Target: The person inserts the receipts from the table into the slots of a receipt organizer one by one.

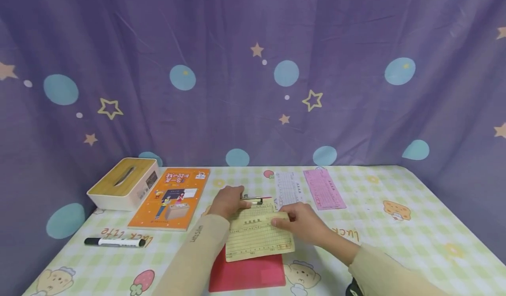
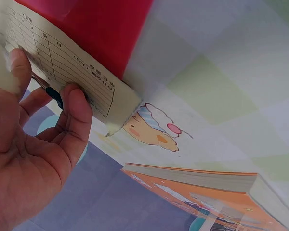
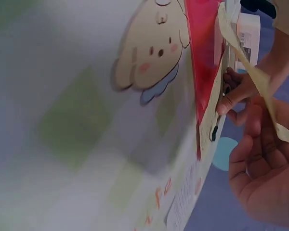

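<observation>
A red clipboard (image 1: 247,275) lies on the table with a metal clip (image 1: 254,201) at its far end. A yellow printed slip (image 1: 270,208) rests on the board at the clip. My left hand (image 1: 228,203) grips the clip, with thumb and fingers around its dark-ended bar (image 2: 53,95) in the left wrist view. My right hand (image 1: 302,222) pinches a second yellow slip (image 1: 258,240) by its right edge. That slip is raised above the board and covers part of it; in the right wrist view it (image 3: 253,72) bends between thumb and fingers (image 3: 255,149).
To the left are an orange book (image 1: 170,199), a tissue box (image 1: 124,184) with a wooden lid, and a black-and-white marker (image 1: 114,242). Behind the right hand lie a white slip (image 1: 288,188) and a pink slip (image 1: 325,189). A purple curtain (image 1: 237,124) hangs behind the table.
</observation>
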The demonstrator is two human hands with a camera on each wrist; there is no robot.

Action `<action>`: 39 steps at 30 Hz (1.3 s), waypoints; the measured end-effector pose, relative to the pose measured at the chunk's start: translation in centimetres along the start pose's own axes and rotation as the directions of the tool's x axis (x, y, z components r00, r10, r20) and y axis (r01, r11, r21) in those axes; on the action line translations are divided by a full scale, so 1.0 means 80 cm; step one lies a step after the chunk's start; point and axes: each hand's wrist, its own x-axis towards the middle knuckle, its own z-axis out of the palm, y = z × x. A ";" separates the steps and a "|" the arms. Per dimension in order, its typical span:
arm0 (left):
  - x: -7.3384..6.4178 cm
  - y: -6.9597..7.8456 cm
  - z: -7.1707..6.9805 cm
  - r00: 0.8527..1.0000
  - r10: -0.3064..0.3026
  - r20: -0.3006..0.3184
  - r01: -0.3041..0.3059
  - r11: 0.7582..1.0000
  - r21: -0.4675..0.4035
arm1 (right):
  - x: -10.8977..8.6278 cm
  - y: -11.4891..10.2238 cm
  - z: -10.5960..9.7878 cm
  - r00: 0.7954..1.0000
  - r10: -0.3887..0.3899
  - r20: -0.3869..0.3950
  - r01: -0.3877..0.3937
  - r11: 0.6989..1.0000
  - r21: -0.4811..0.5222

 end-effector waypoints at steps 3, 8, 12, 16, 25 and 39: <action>-0.001 0.001 0.000 1.000 -0.003 0.008 0.003 1.000 -0.001 | 0.015 0.003 0.014 0.999 0.038 -0.015 -0.039 0.999 -0.002; 0.000 0.001 0.002 1.000 0.005 0.010 -0.005 1.000 0.005 | 0.033 0.006 0.034 0.984 0.167 -0.057 -0.168 0.985 -0.023; 0.001 0.001 0.003 1.000 0.003 0.011 -0.003 1.000 0.016 | 0.045 0.005 0.046 0.968 0.239 -0.083 -0.243 0.969 -0.045; -0.001 0.001 0.001 1.000 -0.009 0.009 0.008 0.999 0.032 | 0.057 0.005 0.057 0.956 0.274 -0.103 -0.281 0.958 -0.062; 0.000 -0.001 0.003 1.000 0.011 0.021 -0.012 0.999 0.049 | 0.077 0.004 0.072 0.910 0.389 -0.143 -0.402 0.912 -0.077; 0.004 -0.004 -0.001 0.999 0.034 0.031 -0.036 0.998 0.049 | 0.084 0.002 0.076 0.902 0.405 -0.148 -0.422 0.899 -0.114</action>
